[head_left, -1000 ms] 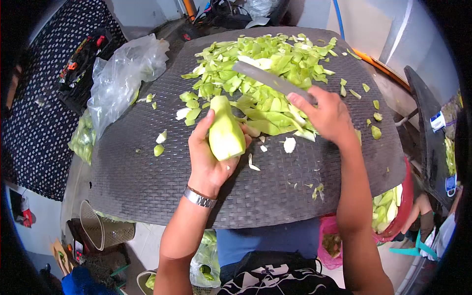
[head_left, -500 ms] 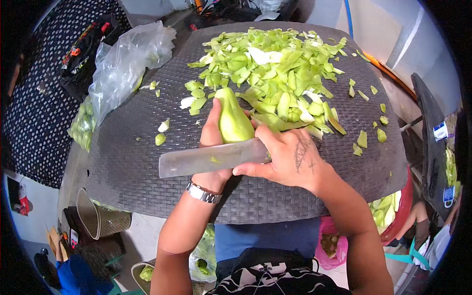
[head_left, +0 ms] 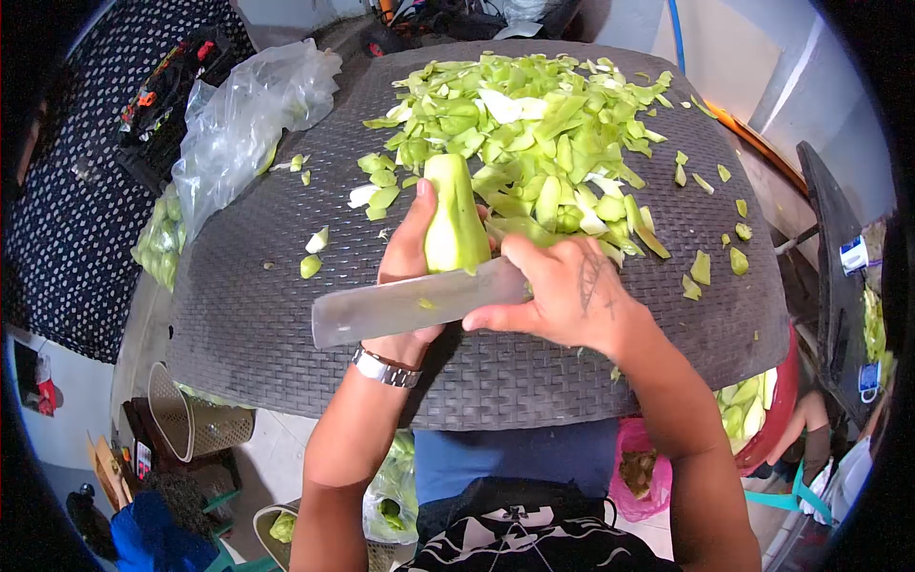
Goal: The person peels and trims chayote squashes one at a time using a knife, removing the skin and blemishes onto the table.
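Observation:
My left hand (head_left: 408,248) is closed around a pale green chayote (head_left: 454,219), its narrow end pointing away from me. In my right hand (head_left: 567,291) is a wide-bladed knife (head_left: 415,303), gripped near the base of the blade; the handle is hidden by the fingers. The blade lies across the chayote's near end, over my left palm, with a small green scrap stuck on it. Just beyond both hands, a large heap of green peelings (head_left: 534,124) covers the far part of the woven dark table (head_left: 286,353).
A clear plastic bag (head_left: 253,124) lies at the table's left edge, above a bag of green vegetables (head_left: 162,238). A perforated basket (head_left: 195,419) stands at lower left. At right are a red basin (head_left: 777,410) of cut pieces and a pink bag (head_left: 643,477).
The chayote has turned slightly more upright in my left hand. My right hand and the knife have shifted a little away from me. Small scraps now show near my right wrist.

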A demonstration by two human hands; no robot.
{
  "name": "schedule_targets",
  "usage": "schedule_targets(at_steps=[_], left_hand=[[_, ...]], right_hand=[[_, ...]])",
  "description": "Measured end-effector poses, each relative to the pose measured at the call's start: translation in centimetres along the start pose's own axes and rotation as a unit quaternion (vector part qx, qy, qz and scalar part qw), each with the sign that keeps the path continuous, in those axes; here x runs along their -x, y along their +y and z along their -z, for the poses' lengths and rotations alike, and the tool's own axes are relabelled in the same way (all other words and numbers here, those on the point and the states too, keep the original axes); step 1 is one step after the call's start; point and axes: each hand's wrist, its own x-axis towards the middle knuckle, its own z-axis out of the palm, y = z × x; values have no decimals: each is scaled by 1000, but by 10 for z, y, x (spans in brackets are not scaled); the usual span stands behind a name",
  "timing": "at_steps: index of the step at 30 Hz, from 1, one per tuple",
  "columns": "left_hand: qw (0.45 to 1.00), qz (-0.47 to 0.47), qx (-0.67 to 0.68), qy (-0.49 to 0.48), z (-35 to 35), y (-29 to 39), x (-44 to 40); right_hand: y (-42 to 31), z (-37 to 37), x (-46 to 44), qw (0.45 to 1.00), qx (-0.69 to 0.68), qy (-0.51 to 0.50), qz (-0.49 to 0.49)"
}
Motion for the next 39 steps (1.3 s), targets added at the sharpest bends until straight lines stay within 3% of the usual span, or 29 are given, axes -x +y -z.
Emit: schedule_targets(at_steps=[3,9,11,14,18,22,25,34,39], left_hand=[[999,-11,-33,-1,4,2,-1],[999,-19,-23,12,-5,4,6],[997,-16,-57,40,-3,-2,1],[1000,-13,-25,2,-3,-1,0],[999,-18,-51,5,-3,-1,-1],[998,-24,-56,-5,-3,-3,-1],[999,33,-19,-30,-2,0,2],[991,94,54,-77,8,4,0],[990,81,86,-80,1,14,1]], right_hand=[[9,-2,-1,999,8,30,20],[38,11,-6,995,10,63,-82],[29,7,-3,997,4,62,-47],[5,-2,-2,999,-30,32,9],[8,4,-3,999,-36,3,-19],[25,5,-3,999,9,47,-11],[42,2,-4,993,46,112,16],[66,23,-4,987,78,129,-50],[86,39,-1,978,108,137,-118]])
